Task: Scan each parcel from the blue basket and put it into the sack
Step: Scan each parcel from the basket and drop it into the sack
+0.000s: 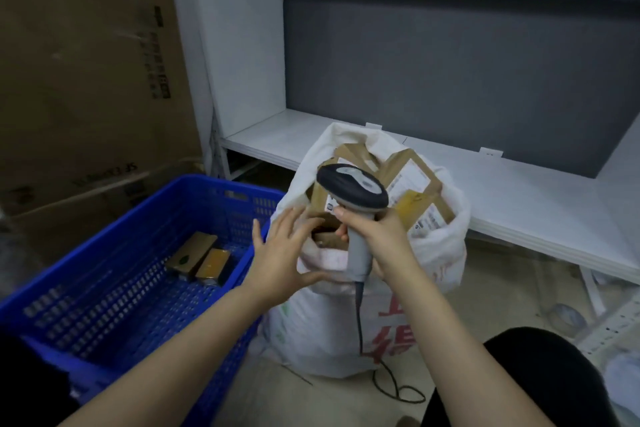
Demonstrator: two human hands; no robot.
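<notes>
The white sack (436, 253) stands on the floor at centre, filled with several brown cardboard parcels (412, 177) with white labels. My right hand (377, 239) grips the handle of a grey and black barcode scanner (353, 191) just above the sack's mouth. My left hand (280, 253) hovers with spread fingers at the sack's left rim, holding nothing. The blue basket (114, 305) sits to the left. Two small brown parcels (201, 258) lie side by side on its floor.
Large cardboard boxes (86, 80) are stacked behind the basket on the left. A low white shelf (519, 191) runs behind the sack under a grey wall. The scanner's black cable (391, 381) trails down onto the floor. My dark-clothed knee (540, 374) is at the lower right.
</notes>
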